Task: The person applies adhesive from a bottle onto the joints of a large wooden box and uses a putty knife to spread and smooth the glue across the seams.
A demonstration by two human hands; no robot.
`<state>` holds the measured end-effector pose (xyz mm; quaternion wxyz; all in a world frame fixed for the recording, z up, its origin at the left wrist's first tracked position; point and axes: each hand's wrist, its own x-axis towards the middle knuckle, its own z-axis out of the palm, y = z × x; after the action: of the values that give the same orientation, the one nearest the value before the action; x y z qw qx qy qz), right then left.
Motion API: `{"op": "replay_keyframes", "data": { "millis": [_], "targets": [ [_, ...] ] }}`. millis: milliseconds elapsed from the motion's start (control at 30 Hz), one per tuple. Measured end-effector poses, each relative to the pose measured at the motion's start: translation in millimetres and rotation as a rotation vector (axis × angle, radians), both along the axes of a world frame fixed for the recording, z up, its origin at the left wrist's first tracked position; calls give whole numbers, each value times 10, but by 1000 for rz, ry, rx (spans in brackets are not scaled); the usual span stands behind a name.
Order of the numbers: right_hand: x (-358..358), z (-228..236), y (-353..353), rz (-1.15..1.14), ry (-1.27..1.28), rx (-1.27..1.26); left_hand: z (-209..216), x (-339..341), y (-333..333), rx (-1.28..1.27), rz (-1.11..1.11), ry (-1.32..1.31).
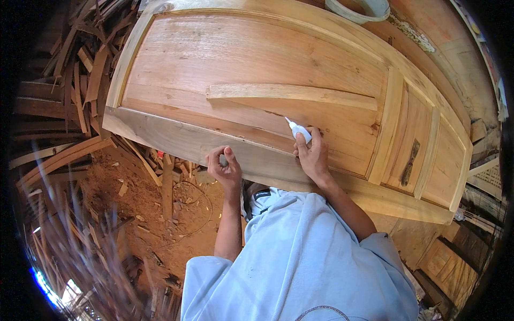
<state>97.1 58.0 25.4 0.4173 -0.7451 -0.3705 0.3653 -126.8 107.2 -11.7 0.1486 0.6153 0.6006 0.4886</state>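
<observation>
Wood pretty much everywhere here: a big pale-brown panelled wooden door [241,51] is lying flat across the view, with one long recessed panel on the left and two smaller ones on the right. Right hand [314,157] has a small white plastic bottle with a thin pointed nozzle [300,132], thumb and fingers clamped on its body, held over the near half of the long panel. Nozzle points far and left, toward a long, slightly bowed-looking pale wooden strip [292,93] lying loose across that panel. Can't tell if the tip is touching wood or just above it. Left hand [226,170] is at the door's near edge, left of the bottle, fingers curled in and thumb up; can't tell if thumb and forefinger actually meet, or whether the hand touches the edge. On the right there's a dark, narrow patch [410,162] on the middle panel, no idea if it's a knot or a separate piece. A round whitish tub [357,18] sits past the far edge, toward the right. Off left, it's a messy heap of brown scrap boards [98,75] and reddish dirt ground [110,172]. Light-blue cloth shirt [300,246] fills the near side.
</observation>
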Motion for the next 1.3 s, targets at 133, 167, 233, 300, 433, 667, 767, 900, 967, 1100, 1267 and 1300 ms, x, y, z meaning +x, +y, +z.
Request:
{"op": "replay_keyframes", "data": {
  "millis": [133, 167, 233, 300, 433, 667, 767, 900, 967, 1100, 1267, 1300],
  "targets": [
    [13, -36, -2, 13, -34, 7, 7, 12, 8, 5, 0, -4],
    [15, -49, -4, 11, -30, 4, 2, 13, 10, 14, 1, -4],
    [14, -44, -3, 10, -25, 0, -4, 10, 9, 13, 3, 2],
    [9, -12, 6, 14, -26, -8, -7, 3, 4, 10, 6, 9],
    [17, -40, 3, 19, -30, -14, 13, 8, -6, -27, 17, 19],
    [22, -43, -37, -56, 86, 18, 22, 13, -5, -40, 9, 3],
    [42, -80, -53, -51, 60, 11, 17, 12, -6, -39, 18, -13],
    [45, -49, -53, -27, 26, -5, -24, 2, -5, -30, 13, -25],
    [44, -40, -51, -25, 20, -8, -7, 7, 0, -28, 11, -13],
    [9, 10, -39, -74, 87, 5, 62, 34, -8, -35, -14, -18],
    [38, -4, -32, -38, 50, -8, 39, 22, -14, -59, -7, -50],
    [41, -11, -35, -30, 37, -5, 31, 21, -17, -59, -7, -50]
  ]
}}
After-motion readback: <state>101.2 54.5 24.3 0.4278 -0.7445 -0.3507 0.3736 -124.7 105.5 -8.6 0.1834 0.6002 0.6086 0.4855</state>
